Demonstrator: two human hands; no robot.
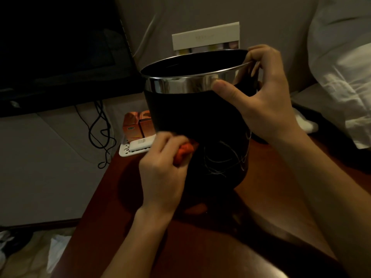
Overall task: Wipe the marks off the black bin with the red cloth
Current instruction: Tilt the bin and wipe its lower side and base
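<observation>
Two hands: both are busy, the left hand [160, 169] with the cloth, the right hand [263, 97] with the bin.
Black bin: the black bin [192, 121] stands tilted on the red-brown surface [267, 177], its mouth tipped up and away from the person, its chrome rim band [180, 85] catching light.
Marks: pale scribbled marks [222, 161] loop across the lower wall of the bin, just to the right of the cloth, and appear not yet wiped.
Left hand: its fingers are curled tight round the bunched red cloth [183, 152], pressing it against the lower left of the bin wall; the hand looks motion-blurred.
Right hand: thumb lies on the outside of the rim band while the fingers hook over the far edge, so the hand clamps the rim and steadies the bin.
Risk, slipping: the bin rests on an edge of its base, so a hard sideways rub could make it skid or roll on the smooth surface if the rim grip slackens.
Risk, missed marks: the cloth is bunched small and sits beside the scribbles, so strokes may pass without covering them, or only smear them.
Risk, neighbours: the orange boxes [136, 125] and the white tray [130, 151] sit close behind the left hand, and a wide stroke could knock them.
</observation>
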